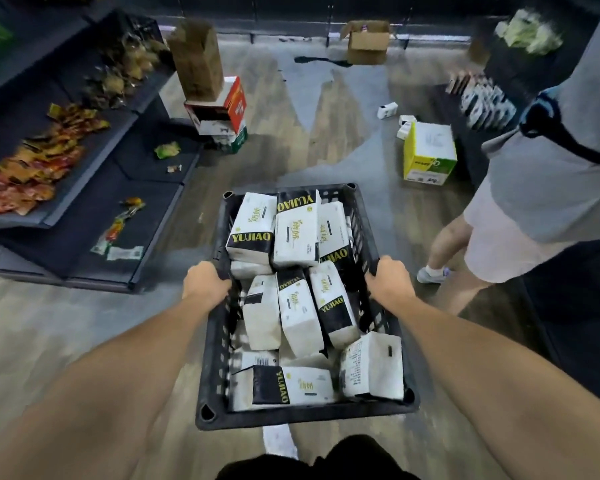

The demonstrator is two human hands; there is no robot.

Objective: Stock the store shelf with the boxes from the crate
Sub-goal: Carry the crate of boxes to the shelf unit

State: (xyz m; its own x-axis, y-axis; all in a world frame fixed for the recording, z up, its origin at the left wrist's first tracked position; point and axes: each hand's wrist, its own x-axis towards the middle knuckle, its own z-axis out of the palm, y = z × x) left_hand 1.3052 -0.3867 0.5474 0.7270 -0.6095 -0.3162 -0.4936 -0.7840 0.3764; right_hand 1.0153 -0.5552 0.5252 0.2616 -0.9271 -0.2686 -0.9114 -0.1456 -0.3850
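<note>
head view: left hand [205,280] grips the left long rim of the crate [302,419], fingers curled over the edge. right hand [390,282] grips the opposite rim in the same manner. both arms are extended forward from the bottom corners of the frame. the crate is black, with slotted walls, and sits in the lower centre of the frame, held clear above the wood-look floor [291,161]. inside it lie the boxes [293,233], white with black bands and yellow "yujiao" lettering, piled loosely at mixed angles and filling the crate near to the rim. at left of the frame stands a dark tiered shelf [146,216] carrying orange and red snack packets [39,168]. at upper centre, a stack of cartons [219,112] stands on the floor just beside the shelf end. an open cardboard box [368,41] is at top centre. a yellow-green carton [428,154] stands at centre right. a second person [541,174] in a grey top and light shorts stands at the right edge, near the crate.
</note>
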